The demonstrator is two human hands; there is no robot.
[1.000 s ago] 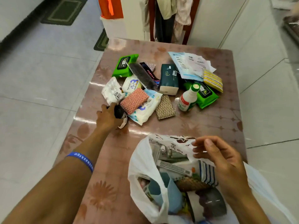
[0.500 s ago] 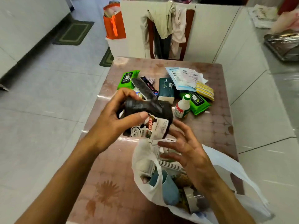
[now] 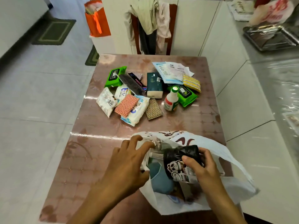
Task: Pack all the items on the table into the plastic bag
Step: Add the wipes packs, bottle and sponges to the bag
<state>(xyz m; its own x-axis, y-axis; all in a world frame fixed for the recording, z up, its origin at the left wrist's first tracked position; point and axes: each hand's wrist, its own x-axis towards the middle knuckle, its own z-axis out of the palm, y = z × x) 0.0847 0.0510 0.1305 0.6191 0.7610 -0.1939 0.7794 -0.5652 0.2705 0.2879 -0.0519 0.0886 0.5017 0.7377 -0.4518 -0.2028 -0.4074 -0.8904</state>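
A white plastic bag lies open at the table's near edge, with several items inside. My right hand grips a black packet with a white panda label over the bag's mouth. My left hand holds the bag's left rim, fingers curled on the plastic. Farther back on the table lies a pile: two green wipe packs, a dark green tissue pack, a white bottle with a green cap, a pink sponge, a brown sponge, white packets, a yellow striped sponge and papers.
The table has a glossy pink patterned top. A chair draped with clothes stands behind it, next to an orange bag. White cabinets run along the right, and a metal tray sits on the counter.
The black packet went from my left hand to my right hand and came down over the bag's mouth. My left hand moved to the bag's left rim.
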